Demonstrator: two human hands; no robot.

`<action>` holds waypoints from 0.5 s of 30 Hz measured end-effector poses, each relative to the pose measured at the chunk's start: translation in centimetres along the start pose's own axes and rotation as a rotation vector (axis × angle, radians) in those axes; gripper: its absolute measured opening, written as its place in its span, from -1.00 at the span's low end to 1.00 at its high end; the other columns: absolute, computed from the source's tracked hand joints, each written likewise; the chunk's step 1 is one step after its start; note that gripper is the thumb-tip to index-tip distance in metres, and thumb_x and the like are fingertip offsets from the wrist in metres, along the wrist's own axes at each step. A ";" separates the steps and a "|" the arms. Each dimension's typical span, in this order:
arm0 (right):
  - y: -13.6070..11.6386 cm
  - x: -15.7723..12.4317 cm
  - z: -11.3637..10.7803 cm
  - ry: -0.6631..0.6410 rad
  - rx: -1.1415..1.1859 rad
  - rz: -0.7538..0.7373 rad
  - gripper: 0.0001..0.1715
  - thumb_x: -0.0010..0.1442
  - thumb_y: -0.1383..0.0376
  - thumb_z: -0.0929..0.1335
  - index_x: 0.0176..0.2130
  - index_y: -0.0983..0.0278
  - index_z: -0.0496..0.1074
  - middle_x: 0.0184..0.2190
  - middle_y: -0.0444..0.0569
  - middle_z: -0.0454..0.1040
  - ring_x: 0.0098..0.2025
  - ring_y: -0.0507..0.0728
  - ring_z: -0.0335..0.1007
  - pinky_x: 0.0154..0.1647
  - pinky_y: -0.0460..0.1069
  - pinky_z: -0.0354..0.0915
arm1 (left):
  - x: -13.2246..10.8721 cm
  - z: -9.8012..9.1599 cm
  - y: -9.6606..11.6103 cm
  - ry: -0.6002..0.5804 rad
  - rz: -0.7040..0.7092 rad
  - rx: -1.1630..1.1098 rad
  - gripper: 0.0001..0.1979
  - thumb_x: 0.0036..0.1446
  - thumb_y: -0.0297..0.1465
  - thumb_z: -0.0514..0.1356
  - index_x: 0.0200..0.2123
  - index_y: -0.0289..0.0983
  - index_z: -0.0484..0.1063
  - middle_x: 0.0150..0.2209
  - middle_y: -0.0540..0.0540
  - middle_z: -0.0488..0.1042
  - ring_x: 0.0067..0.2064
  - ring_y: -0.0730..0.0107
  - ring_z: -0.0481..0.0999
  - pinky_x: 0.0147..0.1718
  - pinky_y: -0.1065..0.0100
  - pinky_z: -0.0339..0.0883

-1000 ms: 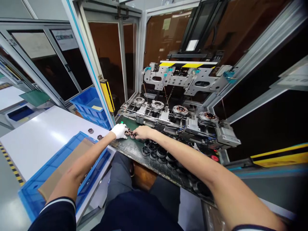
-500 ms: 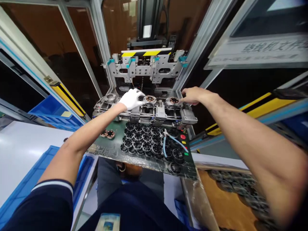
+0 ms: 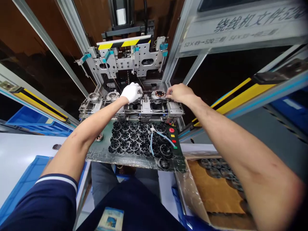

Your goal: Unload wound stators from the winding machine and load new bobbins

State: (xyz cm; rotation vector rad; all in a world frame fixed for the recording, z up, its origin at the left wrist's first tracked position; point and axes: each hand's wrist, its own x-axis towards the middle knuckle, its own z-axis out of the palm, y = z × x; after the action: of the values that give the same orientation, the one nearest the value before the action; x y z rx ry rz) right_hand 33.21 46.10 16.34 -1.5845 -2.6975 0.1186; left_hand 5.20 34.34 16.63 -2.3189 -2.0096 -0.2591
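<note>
My left hand (image 3: 132,92), in a white glove, is over the third holder from the left on the winding machine's fixture. Its fingers are curled and pressed together, and whatever they grip is hidden. At the right end of the fixture a copper-wound stator (image 3: 159,94) sits in its ring holder. My bare right hand (image 3: 181,93) is just right of that stator, thumb and fingers pinched at the holder's edge; anything between them is too small to make out. Two more ring holders, one at the far left (image 3: 93,97) and one beside it (image 3: 113,96), show to the left of my glove.
Rows of black stator cores (image 3: 134,136) cover the green board, with blue-handled pliers (image 3: 152,144) lying on them. A red button (image 3: 171,130) is at the board's right. Thin wires hang from the machine head (image 3: 127,62). A cardboard box (image 3: 211,189) holds more cores.
My left hand has moved right along the fixture, now covering the third holder, where a wound stator showed. My right hand's fingers have come closer together beside the right-end stator. The view has shifted.
</note>
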 end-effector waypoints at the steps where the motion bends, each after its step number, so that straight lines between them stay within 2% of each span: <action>1: -0.1 0.0 0.0 0.003 0.001 0.009 -0.74 0.43 0.10 0.58 0.02 0.17 0.76 0.03 0.08 0.77 0.09 0.29 0.69 0.14 0.11 0.53 | -0.3 -0.3 -0.3 0.013 -0.004 0.000 -0.66 0.42 -0.34 0.23 0.06 -0.30 0.78 0.20 -0.26 0.68 0.28 -0.09 0.53 0.30 0.03 0.43; 4: -0.6 -0.1 -0.3 -0.003 0.016 0.014 -0.70 0.38 0.09 0.61 0.04 0.14 0.77 -0.05 0.03 0.78 0.01 0.28 0.71 0.10 0.08 0.52 | -1.3 -1.2 -1.6 0.037 -0.024 0.010 -0.65 0.43 -0.31 0.23 0.08 -0.28 0.78 0.25 -0.23 0.67 0.29 -0.08 0.53 0.36 0.03 0.41; 9: -1.5 -0.7 -0.4 -0.095 0.030 0.012 -0.70 0.50 0.08 0.51 -0.03 0.23 0.76 -0.31 -0.02 0.74 -0.26 0.16 0.69 -0.05 0.02 0.54 | -2.4 -2.1 -3.2 -0.027 -0.031 0.060 -0.52 0.38 -0.13 0.35 0.23 -0.23 0.74 0.23 -0.24 0.66 0.28 -0.11 0.53 0.39 0.00 0.41; 12: -2.1 -0.8 -1.1 -0.103 -0.020 -0.001 -0.66 0.49 0.08 0.49 -0.11 0.30 0.75 -0.22 0.14 0.77 -0.16 0.26 0.74 -0.01 0.09 0.58 | -1.8 -1.7 -3.5 -0.103 -0.034 0.114 -0.41 0.26 -0.03 0.46 0.24 -0.21 0.75 0.30 -0.30 0.60 0.34 -0.26 0.49 0.38 -0.05 0.42; 15: -2.9 -0.4 -2.6 0.007 -0.070 -0.016 -0.58 0.49 0.06 0.46 0.02 0.35 0.74 0.01 0.33 0.76 0.10 0.44 0.73 0.16 0.24 0.57 | -0.1 -0.6 -3.2 -0.171 -0.035 0.156 -0.33 0.17 0.06 0.51 0.16 -0.31 0.78 0.29 -0.41 0.59 0.38 -0.43 0.45 0.39 -0.14 0.42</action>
State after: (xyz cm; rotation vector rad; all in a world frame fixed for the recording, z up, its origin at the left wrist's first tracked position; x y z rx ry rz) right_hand 30.97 44.52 19.20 -1.5774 -2.7374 0.0193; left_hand 2.00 34.58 17.00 -2.2813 -2.0625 0.0961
